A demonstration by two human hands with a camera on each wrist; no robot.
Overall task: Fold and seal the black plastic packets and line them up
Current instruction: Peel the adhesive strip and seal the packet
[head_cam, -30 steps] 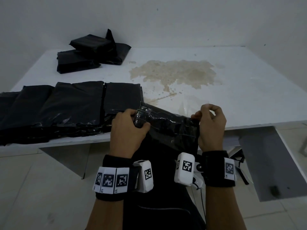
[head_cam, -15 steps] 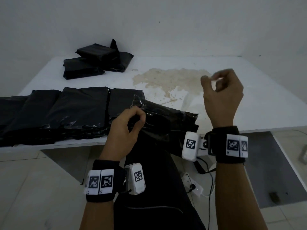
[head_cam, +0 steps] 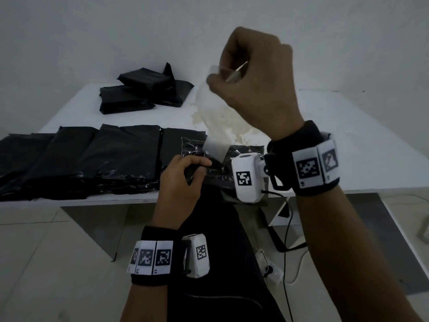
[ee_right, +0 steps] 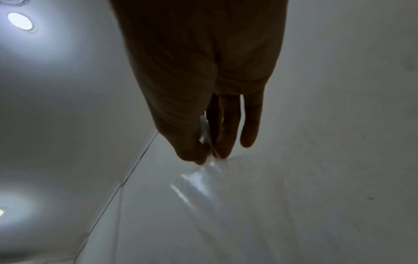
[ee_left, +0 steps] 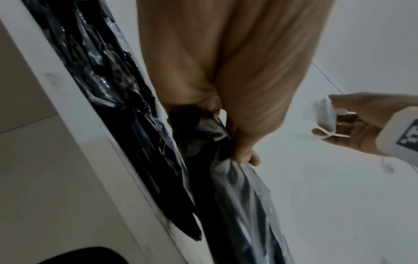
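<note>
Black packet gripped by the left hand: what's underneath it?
The black packet lies over the white table's near edge, partly overhanging. The left hand grips its left end. The tabletop directly beneath is covered; the right wrist camera hides its right part.

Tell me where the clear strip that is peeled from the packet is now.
In the head view the clear strip stretches from the black packet at the table's near edge up to the raised right hand, which pinches its top end above the stain.
</note>
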